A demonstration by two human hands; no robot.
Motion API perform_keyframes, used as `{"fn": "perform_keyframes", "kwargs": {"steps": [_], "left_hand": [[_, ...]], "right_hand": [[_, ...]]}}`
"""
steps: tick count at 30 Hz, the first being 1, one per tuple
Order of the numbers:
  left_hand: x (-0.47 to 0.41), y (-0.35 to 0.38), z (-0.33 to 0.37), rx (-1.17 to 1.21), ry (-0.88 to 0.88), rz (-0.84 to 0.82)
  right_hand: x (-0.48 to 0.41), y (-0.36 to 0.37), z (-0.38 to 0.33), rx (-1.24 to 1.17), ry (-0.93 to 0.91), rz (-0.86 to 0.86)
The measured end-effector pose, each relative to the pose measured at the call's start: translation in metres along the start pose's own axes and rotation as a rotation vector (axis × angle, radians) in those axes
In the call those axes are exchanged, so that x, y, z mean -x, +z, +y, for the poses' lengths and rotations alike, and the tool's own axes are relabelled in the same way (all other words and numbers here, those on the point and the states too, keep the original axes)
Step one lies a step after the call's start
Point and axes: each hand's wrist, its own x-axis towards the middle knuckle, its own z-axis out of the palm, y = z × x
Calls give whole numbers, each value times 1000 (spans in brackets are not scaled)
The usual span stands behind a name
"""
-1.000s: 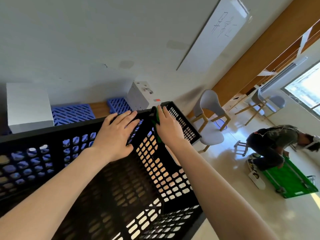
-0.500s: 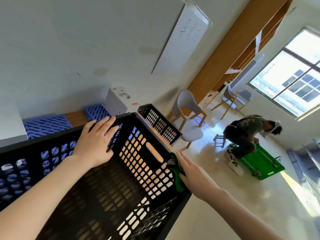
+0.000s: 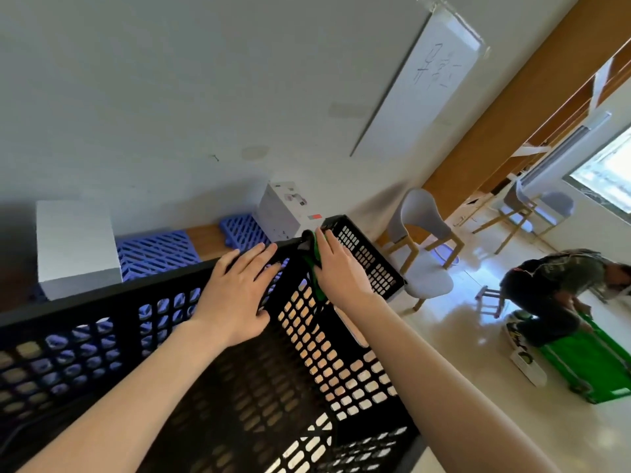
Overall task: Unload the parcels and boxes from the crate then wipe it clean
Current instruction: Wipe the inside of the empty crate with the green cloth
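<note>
Since the crate looks stiff and light, its rim suits bracing. The left hand lies flat there; the right hand presses a green cloth flat.

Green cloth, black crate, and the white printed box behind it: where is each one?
green cloth (image 3: 317, 285), head view, on its visible green strip.
black crate (image 3: 102, 298), head view, on the top rim of its far wall.
white printed box (image 3: 281, 216), head view, on its side face.
</note>
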Motion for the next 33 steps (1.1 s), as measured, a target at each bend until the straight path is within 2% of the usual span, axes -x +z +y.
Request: {"fn": "perform_keyframes", "kwargs": {"steps": [4, 9, 12, 15, 19, 21, 26, 33], "left_hand": [[2, -2, 2, -9, 8, -5], [2, 0, 2, -52, 12, -10], [3, 0, 0, -47, 18, -33], [2, -9, -3, 42, 46, -93], [-1, -45, -23, 402, 26, -191], [13, -62, -42, 483, -19, -178], [82, -93, -95, 406, -96, -195], [196, -139, -130, 305, -444, -64]], "right_hand": [[70, -9, 33, 13, -30, -87], [188, -19, 69, 84, 74, -146], [216, -33, 69, 34, 156, -154], [217, -52, 54, 47, 125, -130], [197, -66, 18, -49, -18, -37], [179, -66, -9, -138, -124, -25], [129, -54, -89, -371, -377, 37], [82, -34, -186, -621, -687, 80]]}}
